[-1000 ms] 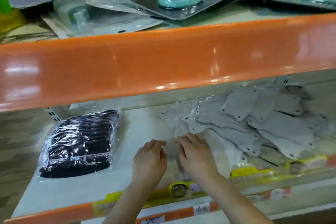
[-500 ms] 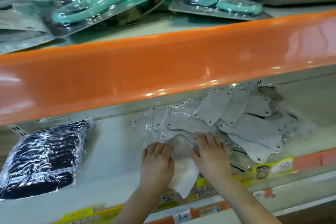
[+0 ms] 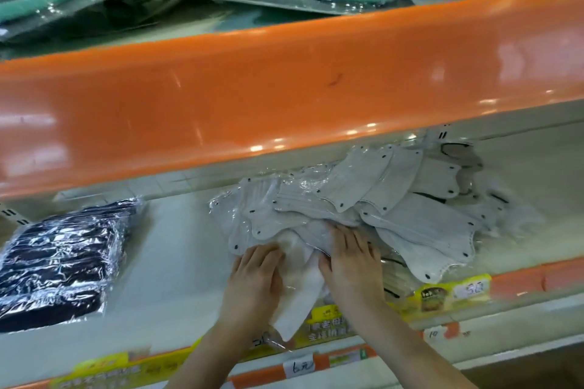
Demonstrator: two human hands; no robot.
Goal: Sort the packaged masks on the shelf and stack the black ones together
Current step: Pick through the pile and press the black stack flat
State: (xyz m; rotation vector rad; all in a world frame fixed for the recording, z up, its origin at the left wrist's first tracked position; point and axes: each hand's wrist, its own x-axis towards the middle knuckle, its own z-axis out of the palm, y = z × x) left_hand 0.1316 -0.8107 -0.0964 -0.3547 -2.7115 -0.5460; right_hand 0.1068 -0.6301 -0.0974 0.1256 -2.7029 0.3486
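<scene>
Both hands rest on the pile: my left hand (image 3: 252, 281) lies flat, fingers relaxed, on a white mask pack (image 3: 297, 290) overhanging the shelf (image 3: 177, 249) edge; my right hand (image 3: 350, 262) presses, fingers spread, on the grey masks (image 3: 363, 199) just beside. Black masks (image 3: 60, 262), wrapped, lie well apart at left. Orange rail (image 3: 284, 88) above.

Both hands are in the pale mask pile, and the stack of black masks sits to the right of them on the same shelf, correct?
Not quite. The head view shows the stack of black masks to the left of the hands, not the right. The rest holds: left hand and right hand are both in the pale mask pile on the same shelf.
</scene>
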